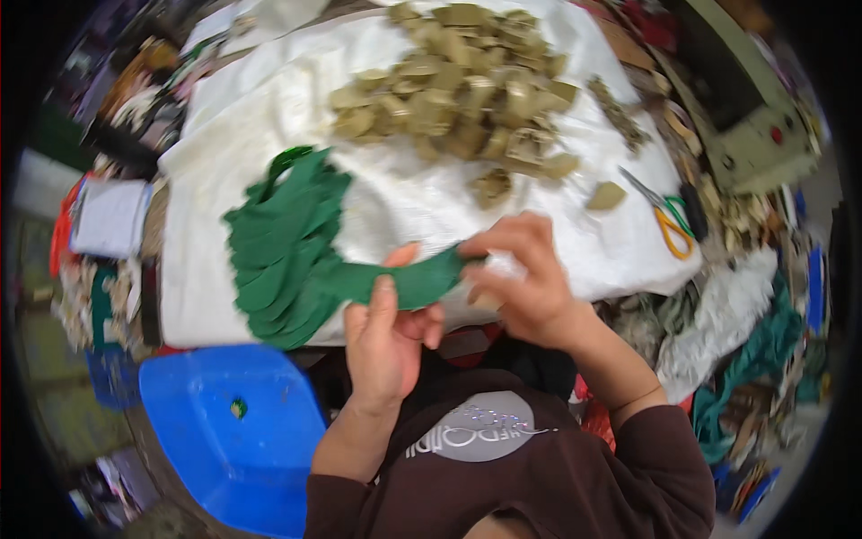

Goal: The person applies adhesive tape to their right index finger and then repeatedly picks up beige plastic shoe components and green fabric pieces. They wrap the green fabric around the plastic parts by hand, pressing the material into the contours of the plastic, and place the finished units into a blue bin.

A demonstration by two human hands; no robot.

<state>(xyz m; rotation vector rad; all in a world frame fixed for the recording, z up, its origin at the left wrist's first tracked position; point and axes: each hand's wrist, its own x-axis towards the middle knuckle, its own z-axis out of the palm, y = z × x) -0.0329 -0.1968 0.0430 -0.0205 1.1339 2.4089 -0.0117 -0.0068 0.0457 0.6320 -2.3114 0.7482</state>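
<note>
A curved green fabric piece [417, 280] stretches between my hands above the front of the white-covered table. My left hand [386, 337] grips its middle, thumb on top and fingers underneath. At the strip's right end, the fingers of my right hand [530, 283] are bent around the tip; they are slightly blurred. The strip's left end meets a heap of overlapping green fabric pieces [292, 247], and I cannot tell whether it is joined to them. Beyond my hands lies a large pile of olive-coloured pieces [458, 90], with a single olive piece [606, 196] apart from it.
Scissors [669, 225] with orange and green handles lie near the right edge of the white cloth [211, 153]. A blue plastic basin [229, 467] stands below the table at left. A pale green machine [763, 135] is at far right, with scraps and bags [718, 332] below.
</note>
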